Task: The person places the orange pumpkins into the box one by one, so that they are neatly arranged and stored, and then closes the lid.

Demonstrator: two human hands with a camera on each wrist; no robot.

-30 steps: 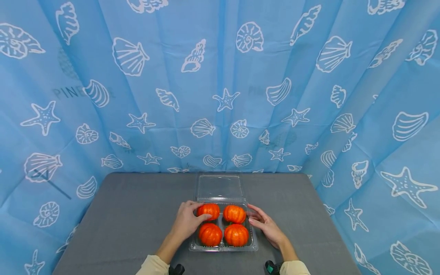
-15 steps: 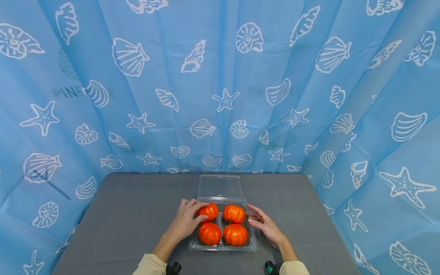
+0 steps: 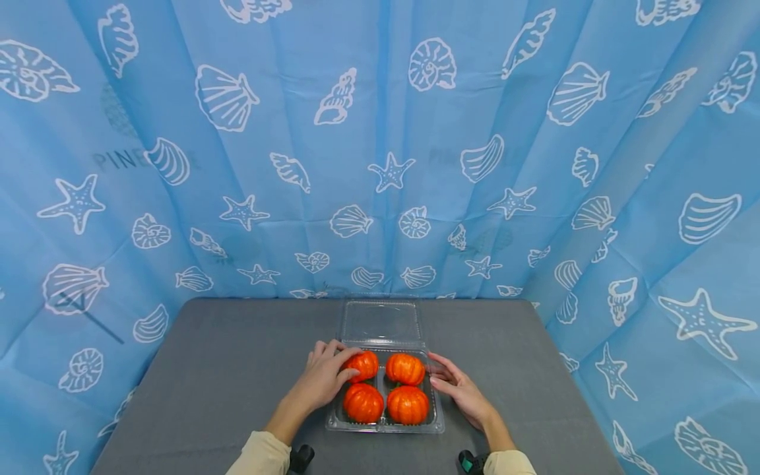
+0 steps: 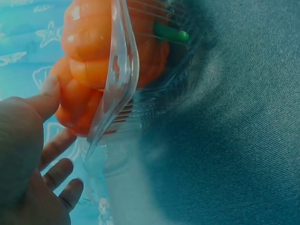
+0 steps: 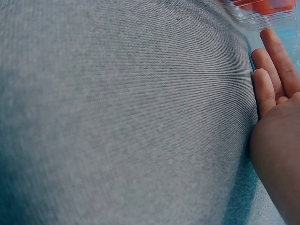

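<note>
Several small orange pumpkins sit in a clear plastic clamshell box point(image 3: 381, 427), its lid point(image 3: 382, 322) folded back behind it. My left hand point(image 3: 320, 377) is at the far left pumpkin point(image 3: 364, 365), thumb against its near side and index finger by its far side. In the left wrist view the thumb point(image 4: 47, 96) meets the pumpkin's skin, while the other fingers are loosely spread. My right hand point(image 3: 466, 394) lies beside the box's right wall, fingers extended and thumb near the rim. The right wrist view shows these fingers point(image 5: 276, 56) close to the box edge.
A grey cloth-covered table point(image 3: 255, 343) lies under the box. Behind and around it hangs a blue curtain point(image 3: 380, 165) printed with white shells and starfish. A pumpkin's green stem point(image 4: 171, 33) shows through the clear wall in the left wrist view.
My left hand has drawn back slightly to the left, its fingers looser around the far left pumpkin. The pumpkins, the box and my right hand stay practically where they were.
</note>
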